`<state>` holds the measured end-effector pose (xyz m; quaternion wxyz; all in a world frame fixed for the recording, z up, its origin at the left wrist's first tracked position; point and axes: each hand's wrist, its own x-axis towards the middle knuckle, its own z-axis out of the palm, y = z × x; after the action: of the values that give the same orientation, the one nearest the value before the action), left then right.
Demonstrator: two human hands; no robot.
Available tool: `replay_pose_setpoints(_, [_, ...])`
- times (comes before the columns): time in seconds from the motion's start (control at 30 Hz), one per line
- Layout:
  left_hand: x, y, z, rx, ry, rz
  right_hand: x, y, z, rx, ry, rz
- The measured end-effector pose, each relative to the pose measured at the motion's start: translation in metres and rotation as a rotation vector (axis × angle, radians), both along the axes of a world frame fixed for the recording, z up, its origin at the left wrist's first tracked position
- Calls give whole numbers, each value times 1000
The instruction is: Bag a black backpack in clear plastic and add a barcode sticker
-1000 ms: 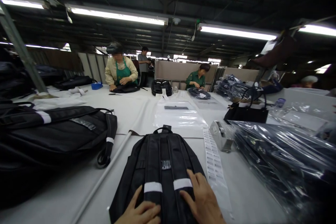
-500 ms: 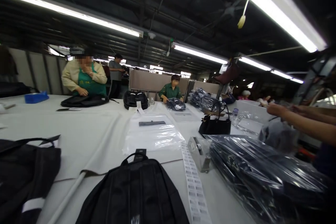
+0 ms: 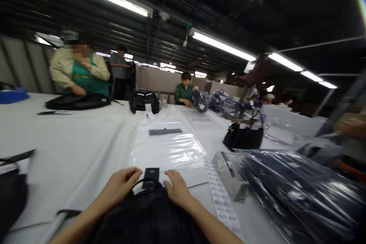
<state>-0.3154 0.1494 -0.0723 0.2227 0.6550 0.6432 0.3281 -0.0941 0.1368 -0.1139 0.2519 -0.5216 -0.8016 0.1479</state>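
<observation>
A black backpack (image 3: 148, 217) lies flat on the white table (image 3: 71, 141) right in front of me, its top handle pointing away. My left hand (image 3: 121, 185) rests on the bag's top left corner, fingers curled by the handle. On the top right corner lies my right hand (image 3: 177, 188), thumb near the handle. A black hang tag (image 3: 151, 177) lies between the two hands. Just beyond them sits a stack of clear plastic bags (image 3: 168, 146).
A strip of barcode labels (image 3: 220, 196) and a tape dispenser (image 3: 230, 177) lie to the right, beside a pile of plastic-wrapped dark bags (image 3: 300, 194). A black handbag (image 3: 243, 137) stands further back. Other people work at the far side and at the right.
Both my hands have come back into view and moved up to the backpack's top by the handle. The view swung right and dipped slightly.
</observation>
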Motion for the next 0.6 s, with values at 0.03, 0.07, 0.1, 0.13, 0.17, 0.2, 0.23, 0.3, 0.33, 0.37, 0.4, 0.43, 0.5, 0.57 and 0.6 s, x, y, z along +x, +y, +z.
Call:
replay_pose_setpoints(0.03, [-11, 9, 1, -90, 31, 34, -7, 4, -11, -30, -3, 17])
replay_pose_setpoints(0.07, [-19, 19, 0, -159, 57, 90, -12, 6, -23, -56, -6, 37])
replay_pose_setpoints(0.1, [-21, 29, -4, -235, 69, 143, -15, 6, -33, -73, -11, 51])
replay_pose_setpoints(0.13, [-19, 40, -10, -315, 72, 180, -16, 5, -43, -83, -18, 62])
replay_pose_setpoints(0.17, [-14, 50, -18, -376, 76, 200, -14, 4, -50, -85, -23, 69])
replay_pose_setpoints(0.2, [-5, 59, -28, -417, 80, 206, -12, 3, -56, -85, -27, 73])
replay_pose_setpoints(0.23, [4, 65, -38, -439, 87, 205, -10, 1, -58, -84, -32, 76])
replay_pose_setpoints(0.3, [21, 71, -56, -441, 102, 197, -6, 0, -58, -90, -30, 77])
replay_pose_setpoints(0.33, [26, 72, -63, -437, 105, 194, -5, 0, -56, -105, -9, 77])
replay_pose_setpoints(0.37, [28, 71, -68, -439, 102, 189, -5, 2, -53, -132, 30, 76])
replay_pose_setpoints(0.4, [28, 70, -72, -446, 92, 182, -4, 4, -50, -172, 87, 77])
replay_pose_setpoints(0.43, [26, 70, -73, -457, 74, 169, -4, 7, -47, -232, 165, 69])
replay_pose_setpoints(0.5, [19, 69, -71, -463, 10, 132, -2, 17, -44, -380, 329, 22])
replay_pose_setpoints(0.57, [12, 69, -63, -433, -92, 82, -1, 30, -43, -506, 439, -43])
replay_pose_setpoints(0.6, [9, 69, -57, -400, -153, 55, 0, 37, -42, -546, 469, -68])
